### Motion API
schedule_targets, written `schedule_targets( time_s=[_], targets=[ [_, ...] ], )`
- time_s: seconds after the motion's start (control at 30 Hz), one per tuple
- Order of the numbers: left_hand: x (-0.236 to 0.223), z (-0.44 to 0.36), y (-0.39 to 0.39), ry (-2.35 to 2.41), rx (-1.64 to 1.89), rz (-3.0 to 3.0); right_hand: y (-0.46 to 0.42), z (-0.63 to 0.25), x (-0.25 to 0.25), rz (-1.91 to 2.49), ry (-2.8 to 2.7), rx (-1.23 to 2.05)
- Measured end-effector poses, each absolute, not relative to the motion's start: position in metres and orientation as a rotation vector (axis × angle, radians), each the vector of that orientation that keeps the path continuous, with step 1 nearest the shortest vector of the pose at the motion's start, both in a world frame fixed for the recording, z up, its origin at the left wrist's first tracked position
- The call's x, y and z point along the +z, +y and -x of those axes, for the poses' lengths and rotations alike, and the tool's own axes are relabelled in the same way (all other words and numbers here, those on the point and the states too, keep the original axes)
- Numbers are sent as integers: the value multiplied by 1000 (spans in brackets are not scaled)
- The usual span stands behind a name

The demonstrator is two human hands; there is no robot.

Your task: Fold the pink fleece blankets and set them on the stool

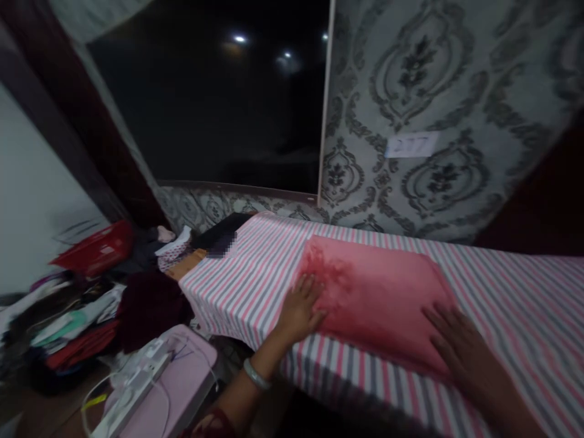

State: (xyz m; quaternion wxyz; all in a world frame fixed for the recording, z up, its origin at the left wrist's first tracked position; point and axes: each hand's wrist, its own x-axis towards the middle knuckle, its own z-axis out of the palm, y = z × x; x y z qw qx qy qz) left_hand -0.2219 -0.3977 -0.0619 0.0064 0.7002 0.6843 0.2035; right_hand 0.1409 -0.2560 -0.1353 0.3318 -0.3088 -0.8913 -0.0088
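A folded pink cloth [387, 286] with a darker red pattern near its left side lies flat on a striped cover [237, 274]. My left hand [300, 309] rests at the cloth's left edge, fingers stretched out and a bangle on the wrist. At the cloth's right edge lies my right hand [456, 340], palm down with its fingers spread. Neither hand grips anything. Whether the pink piece is a garment or a plain sheet of fabric I cannot tell.
Behind the table a large dark TV screen [219, 97] hangs on the patterned wall [420, 73]. At the lower left, a power strip [141, 377] with cables sits on a pink stool [191, 353]. Piled clothes [82, 328] and a red basket [100, 246] are farther left.
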Motion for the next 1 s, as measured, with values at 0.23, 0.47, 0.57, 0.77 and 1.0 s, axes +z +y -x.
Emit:
schedule_targets(
  time_s=[0.23,0.47,0.57,0.77,1.0],
  targets=[
    [-50,220,-402,2135,697,-2316,-300,-144,-95,1139,-2220,32],
    [-58,235,-415,2043,1256,-1451,-320,-154,-93,1386,-1838,525],
    [-48,242,-408,1915,1264,-1158,-307,-155,-89,1522,-1689,679],
    [-19,237,-395,1663,1281,-1079,-283,-144,-80,1535,-1550,937],
    [-16,256,-397,1553,1333,-879,-300,-138,-78,1220,-1515,1169]
  ],
)
